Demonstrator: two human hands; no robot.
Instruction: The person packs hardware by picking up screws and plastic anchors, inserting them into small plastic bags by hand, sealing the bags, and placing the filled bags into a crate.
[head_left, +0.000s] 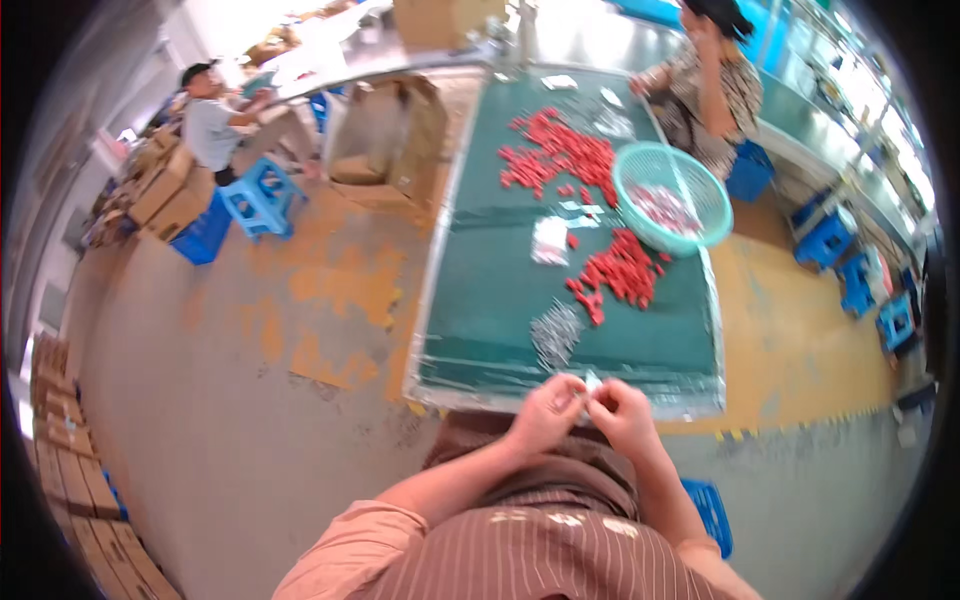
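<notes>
Over the near edge of the green-topped table [470,290], my left hand [549,410] and my right hand [622,412] meet with fingers pinched. Between their fingertips shows a small whitish, clear scrap [592,382], perhaps a little plastic bag; its kind is too small to make out. Just beyond my hands lies a pile of small silvery grey pieces [556,334]. Past it, to the right, is a heap of small red parts [622,272]. A larger red heap [565,150] spreads farther up the table. A packet of flat white-and-pink bags [550,241] lies between them.
A turquoise basket [720,222] with small packed items stands at the table's right edge. One person [715,90] sits at the far right, another [215,120] at the far left. Blue stools [262,198] and a cardboard box [385,140] stand on the floor.
</notes>
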